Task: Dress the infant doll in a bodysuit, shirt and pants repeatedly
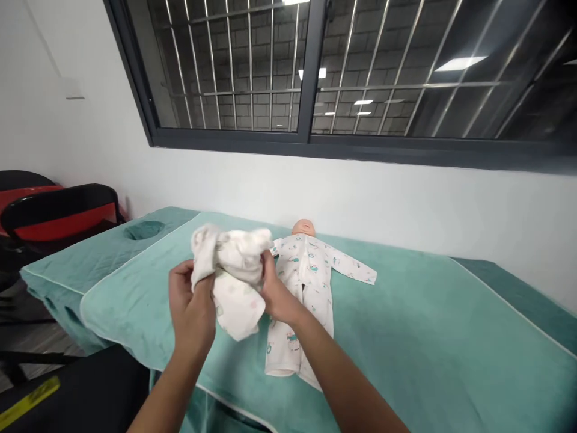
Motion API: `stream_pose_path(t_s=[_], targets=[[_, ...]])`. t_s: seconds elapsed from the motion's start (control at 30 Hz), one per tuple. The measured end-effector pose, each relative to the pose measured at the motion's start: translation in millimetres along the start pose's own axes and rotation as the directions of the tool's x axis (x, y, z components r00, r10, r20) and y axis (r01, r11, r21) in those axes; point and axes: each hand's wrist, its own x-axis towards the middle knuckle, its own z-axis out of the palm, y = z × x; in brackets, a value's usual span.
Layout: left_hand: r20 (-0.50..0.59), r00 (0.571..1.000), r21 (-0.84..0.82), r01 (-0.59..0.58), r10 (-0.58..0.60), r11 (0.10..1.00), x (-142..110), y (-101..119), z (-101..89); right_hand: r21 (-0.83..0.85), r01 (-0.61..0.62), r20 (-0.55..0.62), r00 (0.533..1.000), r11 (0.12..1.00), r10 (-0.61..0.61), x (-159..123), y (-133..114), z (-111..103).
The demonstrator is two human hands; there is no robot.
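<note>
white cloth (240,257): your two hands hold it in a loose bundle, raised above the bed (406,313), to the left of the doll (303,227).
left hand (193,310): thumb and fingers pinch the gathered side; your wrist is bent up from the forearm.
right hand (278,293): fingers curl onto the opposite side, seemingly pinching it, though you cannot see their tips.
why held so: gripping both sides likely keeps the folds from dropping, while the lower flap hangs free.
arms: both reach forward, angled inward; your right forearm passes over the patterned suit (311,267)'s legs.
doll's placing: flat, head by the wall (406,207), legs toward you, probably for easy reach; one sleeve stretches right.
</note>
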Motion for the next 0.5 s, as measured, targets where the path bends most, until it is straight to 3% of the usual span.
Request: stream_pose_path(t_s=[0.1, 0.17, 0.23, 0.37, 0.5], targets=[[0.275, 0.958, -0.106, 0.115, -0.082, 0.988, -11, 4, 24.3, 0.128, 0.027, -0.096, 0.995, 0.991, -0.014, 6, 8, 0], [0.472, 0.877, -0.146, 0.182, -0.093, 0.972, -18, 2, 30.2, 0.218, -0.052, -0.215, 0.971, 0.975, 0.1, 0, 11, 0], [0.589, 0.805, -0.154, 0.201, -0.073, 0.968, -25, -2, 33.8, 0.261, -0.128, -0.294, 0.934, 0.957, 0.205, -11, 14, 0], [0.653, 0.751, -0.123, -0.026, 0.1, 0.992, -42, -10, 40.8, 0.217, -0.116, -0.373, 0.908, 0.969, 0.192, -37, 12, -7], [0.649, 0.704, -0.113, -0.286, 0.288, 0.952, -54, -24, 42.2, 0.093, -0.123, -0.468, 0.871, 0.988, 0.152, -55, -3, -41]])
